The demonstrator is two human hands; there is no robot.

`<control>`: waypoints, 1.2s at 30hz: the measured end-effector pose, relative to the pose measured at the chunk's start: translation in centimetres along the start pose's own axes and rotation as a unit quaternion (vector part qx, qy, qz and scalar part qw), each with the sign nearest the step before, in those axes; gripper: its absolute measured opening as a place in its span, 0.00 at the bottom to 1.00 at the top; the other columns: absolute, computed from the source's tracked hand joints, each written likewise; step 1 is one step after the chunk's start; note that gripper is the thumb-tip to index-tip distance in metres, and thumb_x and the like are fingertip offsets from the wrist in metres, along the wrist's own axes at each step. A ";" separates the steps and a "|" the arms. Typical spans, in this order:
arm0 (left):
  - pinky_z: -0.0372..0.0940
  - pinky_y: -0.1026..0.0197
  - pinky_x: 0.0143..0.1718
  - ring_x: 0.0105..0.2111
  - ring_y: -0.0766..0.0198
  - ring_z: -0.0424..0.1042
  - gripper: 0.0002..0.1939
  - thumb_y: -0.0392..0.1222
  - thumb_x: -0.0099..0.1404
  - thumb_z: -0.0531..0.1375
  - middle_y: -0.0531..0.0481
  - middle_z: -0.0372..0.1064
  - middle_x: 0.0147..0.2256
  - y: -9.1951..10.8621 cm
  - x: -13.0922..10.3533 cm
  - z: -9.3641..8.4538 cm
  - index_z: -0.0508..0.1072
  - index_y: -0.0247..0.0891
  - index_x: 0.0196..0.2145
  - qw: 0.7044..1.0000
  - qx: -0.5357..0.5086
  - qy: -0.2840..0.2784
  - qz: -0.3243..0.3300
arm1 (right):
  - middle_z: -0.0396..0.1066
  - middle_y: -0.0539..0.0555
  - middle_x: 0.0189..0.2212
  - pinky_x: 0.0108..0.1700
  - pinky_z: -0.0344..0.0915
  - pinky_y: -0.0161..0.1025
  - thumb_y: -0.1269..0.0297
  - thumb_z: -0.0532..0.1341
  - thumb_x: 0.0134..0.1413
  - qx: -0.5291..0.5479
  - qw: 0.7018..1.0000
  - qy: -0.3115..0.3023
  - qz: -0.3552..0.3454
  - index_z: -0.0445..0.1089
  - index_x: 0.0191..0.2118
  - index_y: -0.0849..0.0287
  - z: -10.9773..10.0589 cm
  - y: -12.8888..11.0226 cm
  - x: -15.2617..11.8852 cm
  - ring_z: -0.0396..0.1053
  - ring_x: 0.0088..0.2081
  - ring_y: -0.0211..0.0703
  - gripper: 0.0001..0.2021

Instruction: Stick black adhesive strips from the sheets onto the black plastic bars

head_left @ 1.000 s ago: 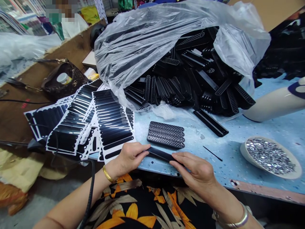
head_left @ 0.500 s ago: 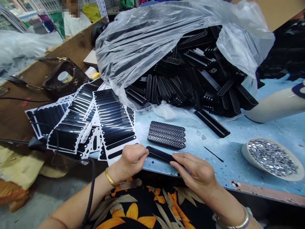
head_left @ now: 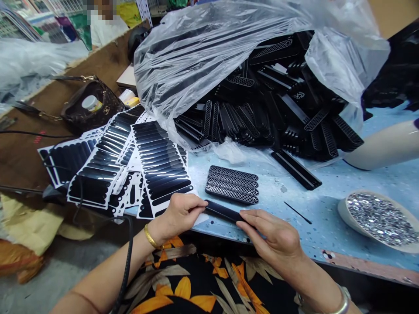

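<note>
Black bar (head_left: 223, 211): likely light and stiff, best held by its ends

It spans between the left hand (head_left: 185, 213) and right hand (head_left: 273, 232), each with thumb and fingers pinched on 1 end. Its smooth face may slip; grip the edges. Patterned bars (head_left: 232, 184) lie just beyond the hands.
</note>
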State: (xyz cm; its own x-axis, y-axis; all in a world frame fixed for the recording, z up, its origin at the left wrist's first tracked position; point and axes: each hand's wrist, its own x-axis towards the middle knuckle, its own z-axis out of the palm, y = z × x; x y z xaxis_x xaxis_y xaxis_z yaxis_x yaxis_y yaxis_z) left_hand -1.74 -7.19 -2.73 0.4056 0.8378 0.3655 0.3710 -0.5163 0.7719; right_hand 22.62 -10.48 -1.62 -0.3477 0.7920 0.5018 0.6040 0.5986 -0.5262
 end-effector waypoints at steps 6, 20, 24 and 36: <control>0.64 0.69 0.24 0.23 0.69 0.70 0.03 0.32 0.59 0.61 0.51 0.72 0.24 0.8 0.5 -0.4 0.76 0.33 0.32 0.996 -0.024 -0.010 -0.080 | 0.77 0.55 0.30 0.34 0.76 0.36 0.73 0.60 0.60 0.001 1.000 0.001 -0.005 0.75 0.39 0.60 -0.1 -0.1 0.2 0.76 0.31 0.42 0.07; 0.56 0.75 0.14 0.12 0.73 0.65 0.12 0.39 0.62 0.58 0.58 0.59 0.14 1.0 2.6 0.1 0.70 0.33 0.23 0.933 -0.146 -0.091 -0.316 | 0.77 0.55 0.29 0.33 0.76 0.36 0.72 0.59 0.60 -0.005 1.000 0.003 -0.003 0.76 0.38 0.59 -0.2 -0.2 0.3 0.76 0.30 0.41 0.07; 0.57 0.74 0.11 0.12 0.72 0.66 0.11 0.40 0.60 0.60 0.57 0.62 0.14 0.8 2.9 0.1 0.69 0.33 0.22 0.893 -0.219 -0.091 -0.381 | 0.77 0.55 0.29 0.33 0.76 0.37 0.72 0.59 0.60 -0.004 1.000 0.003 -0.003 0.76 0.37 0.59 -0.1 -0.2 0.3 0.76 0.30 0.42 0.08; 0.59 0.70 0.13 0.13 0.70 0.66 0.11 0.39 0.64 0.58 0.56 0.64 0.15 0.9 2.4 -0.4 0.73 0.33 0.25 0.939 -0.142 -0.096 -0.298 | 0.78 0.55 0.31 0.33 0.75 0.36 0.72 0.60 0.59 0.033 0.999 -0.010 0.020 0.76 0.39 0.59 -0.4 -0.1 0.2 0.76 0.31 0.41 0.07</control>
State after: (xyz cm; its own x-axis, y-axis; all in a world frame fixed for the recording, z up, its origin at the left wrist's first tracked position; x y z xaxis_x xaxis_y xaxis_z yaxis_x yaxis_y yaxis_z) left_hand -0.74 -5.61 -0.95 0.3504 0.9012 -0.2550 0.3542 0.1245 0.9268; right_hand 22.80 -10.45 -1.21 -0.3385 0.8172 0.4665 0.5695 0.5725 -0.5898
